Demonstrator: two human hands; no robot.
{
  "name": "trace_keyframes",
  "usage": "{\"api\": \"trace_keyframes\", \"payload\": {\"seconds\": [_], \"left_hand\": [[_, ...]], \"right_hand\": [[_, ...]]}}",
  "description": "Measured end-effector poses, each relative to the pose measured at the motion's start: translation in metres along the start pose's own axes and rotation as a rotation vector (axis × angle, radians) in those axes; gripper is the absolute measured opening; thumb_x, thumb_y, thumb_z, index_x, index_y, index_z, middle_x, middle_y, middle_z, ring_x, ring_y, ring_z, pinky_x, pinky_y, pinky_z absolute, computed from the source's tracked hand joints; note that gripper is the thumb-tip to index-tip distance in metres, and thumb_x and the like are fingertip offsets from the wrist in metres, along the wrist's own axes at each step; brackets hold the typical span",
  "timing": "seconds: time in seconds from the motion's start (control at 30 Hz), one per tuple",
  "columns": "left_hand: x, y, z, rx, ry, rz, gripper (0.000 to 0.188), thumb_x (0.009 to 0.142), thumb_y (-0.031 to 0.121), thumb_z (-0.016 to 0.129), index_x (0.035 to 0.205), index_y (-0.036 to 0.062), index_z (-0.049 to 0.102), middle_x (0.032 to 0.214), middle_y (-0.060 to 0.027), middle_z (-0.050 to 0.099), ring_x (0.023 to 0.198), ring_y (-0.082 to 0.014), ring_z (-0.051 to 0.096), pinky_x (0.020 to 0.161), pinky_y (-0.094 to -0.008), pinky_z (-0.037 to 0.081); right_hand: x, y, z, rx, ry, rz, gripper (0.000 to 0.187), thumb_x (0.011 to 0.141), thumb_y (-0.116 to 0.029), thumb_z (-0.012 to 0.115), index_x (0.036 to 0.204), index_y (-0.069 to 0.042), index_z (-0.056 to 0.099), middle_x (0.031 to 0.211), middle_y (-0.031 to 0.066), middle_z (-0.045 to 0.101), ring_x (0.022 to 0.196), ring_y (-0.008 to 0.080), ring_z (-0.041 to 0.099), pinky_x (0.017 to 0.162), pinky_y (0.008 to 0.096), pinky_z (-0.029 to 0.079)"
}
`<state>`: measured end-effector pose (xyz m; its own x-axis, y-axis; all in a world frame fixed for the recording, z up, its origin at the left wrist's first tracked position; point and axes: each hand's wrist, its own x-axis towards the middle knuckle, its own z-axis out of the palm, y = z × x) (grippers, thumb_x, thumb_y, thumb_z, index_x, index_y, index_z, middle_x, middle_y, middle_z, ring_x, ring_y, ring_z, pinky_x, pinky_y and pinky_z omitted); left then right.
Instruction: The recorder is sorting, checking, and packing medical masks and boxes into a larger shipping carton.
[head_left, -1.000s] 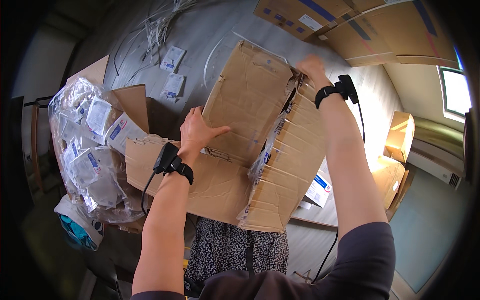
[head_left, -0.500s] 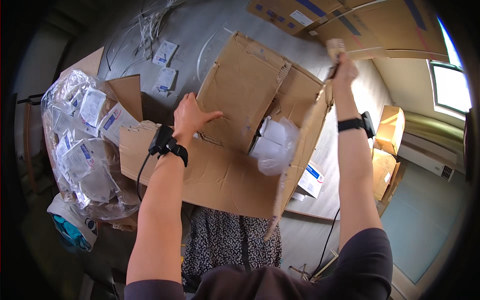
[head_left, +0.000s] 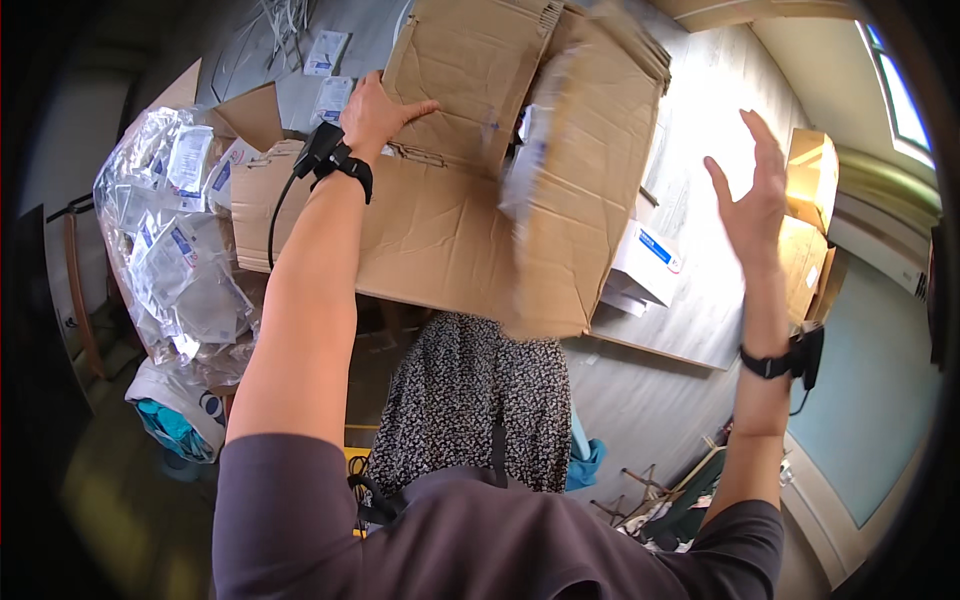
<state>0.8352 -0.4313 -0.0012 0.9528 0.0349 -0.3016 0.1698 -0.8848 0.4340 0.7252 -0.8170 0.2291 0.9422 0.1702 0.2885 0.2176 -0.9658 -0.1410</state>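
A large brown cardboard box [head_left: 440, 230] with its flaps spread lies in front of me, a white and clear plastic item [head_left: 517, 180] partly showing inside. At its left edge my left hand [head_left: 378, 118] grips the cardboard, thumb stretched over the inner side and fingers toward the outside. The right flap [head_left: 590, 170] is blurred by motion and leans inward over the opening. Well to the right of that flap, my right hand [head_left: 757, 195] is raised and open, fingers apart, holding nothing.
At left, a clear plastic bag [head_left: 165, 250] full of small white packets fills another carton. Two white packets [head_left: 326, 53] and pale straps [head_left: 285, 30] lie beyond. A white printed box [head_left: 643, 262] sits right of the carton; smaller cartons [head_left: 805, 255] stand far right.
My right hand has come off the far right part of the box and moved right and down, opening. The right flap has swung inward. My left hand keeps its place on the box.
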Motion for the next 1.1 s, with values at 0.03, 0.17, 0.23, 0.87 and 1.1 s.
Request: {"api": "trace_keyframes", "payload": {"seconds": [0.03,0.17,0.23,0.87,1.1], "left_hand": [[-0.003,-0.003,0.002,0.004,0.056,0.015,0.107,0.055,0.071,0.081,0.128,-0.0015,0.054,0.132,-0.0201,0.055,0.124,-0.0347,0.052,0.099,-0.0434,0.045],[-0.022,0.024,0.003,0.344,0.29,0.125,0.093,0.066,0.061,0.079,0.134,0.0046,0.049,0.133,-0.0156,0.054,0.125,-0.0327,0.05,0.102,-0.0417,0.042],[-0.02,0.031,0.02,0.478,0.438,0.376,0.08,0.073,0.054,0.077,0.13,0.0049,0.053,0.133,-0.0151,0.054,0.124,-0.033,0.05,0.101,-0.0421,0.042],[-0.218,0.095,-0.112,0.024,-0.269,0.59,0.042,0.091,0.041,0.061,0.073,0.0024,0.06,0.081,-0.0167,0.061,0.076,-0.0365,0.056,0.066,-0.0436,0.044],[-0.339,0.031,-0.102,0.08,-0.587,0.455,0.1,0.069,0.05,0.082,0.144,0.0011,0.037,0.15,-0.0285,0.029,0.134,-0.0435,0.039,0.108,-0.0454,0.039]], "right_hand": [[-0.006,-0.038,-0.001,0.114,-0.043,-0.048,0.049,0.08,-0.002,0.068,0.127,-0.002,0.057,0.132,0.0173,0.058,0.121,0.037,0.053,0.103,0.0435,0.042],[-0.054,-0.156,0.035,0.348,-0.549,-0.536,0.029,0.09,-0.026,0.06,0.111,-0.006,0.063,0.118,0.0122,0.063,0.123,0.0261,0.053,0.117,0.0509,0.023],[-0.097,-0.18,0.095,0.452,-0.31,-0.626,0.026,0.089,-0.032,0.06,0.093,-0.006,0.063,0.088,0.0086,0.065,0.098,0.0266,0.061,0.11,0.052,0.03],[-0.262,0.032,-0.003,0.722,-0.513,1.069,0.067,0.096,-0.052,0.054,0.129,0.006,0.053,0.108,0.0209,0.067,0.098,0.0277,0.066,0.093,0.0376,0.047],[-0.26,-0.002,0.056,0.659,-0.721,0.828,0.135,0.062,-0.066,0.081,0.149,0.012,0.011,0.146,0.037,0.031,0.14,0.0363,0.034,0.113,0.0407,0.032]]}}
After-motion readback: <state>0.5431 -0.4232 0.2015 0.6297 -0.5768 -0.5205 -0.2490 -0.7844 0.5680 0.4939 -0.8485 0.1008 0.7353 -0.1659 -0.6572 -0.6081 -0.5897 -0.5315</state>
